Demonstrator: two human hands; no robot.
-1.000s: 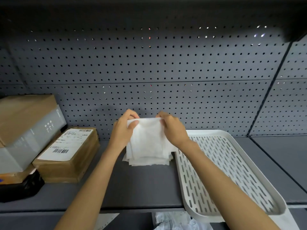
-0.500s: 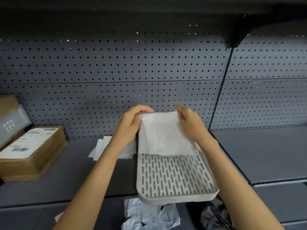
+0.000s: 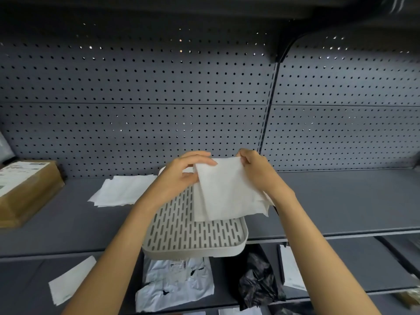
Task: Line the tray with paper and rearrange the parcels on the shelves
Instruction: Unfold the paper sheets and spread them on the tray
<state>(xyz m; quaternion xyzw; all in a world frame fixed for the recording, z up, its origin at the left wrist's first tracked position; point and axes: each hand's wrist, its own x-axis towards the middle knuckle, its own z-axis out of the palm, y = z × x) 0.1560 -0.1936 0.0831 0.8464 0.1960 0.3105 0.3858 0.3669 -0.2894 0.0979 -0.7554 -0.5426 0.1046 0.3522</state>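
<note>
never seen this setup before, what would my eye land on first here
Both hands, left hand and right hand, hold a white paper sheet by its top corners over the slotted grey tray at the shelf's front edge. More loose paper sheets lie left of it, before the pegboard.

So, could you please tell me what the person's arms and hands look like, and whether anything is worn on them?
Both arms are bare as far as the picture shows: no sleeves in view, no gloves, no watch or bracelet at either wrist. The left hand and right hand show no rings on the parts that are visible. The fingernails look short and plain, though they are too small to judge closely.
</note>
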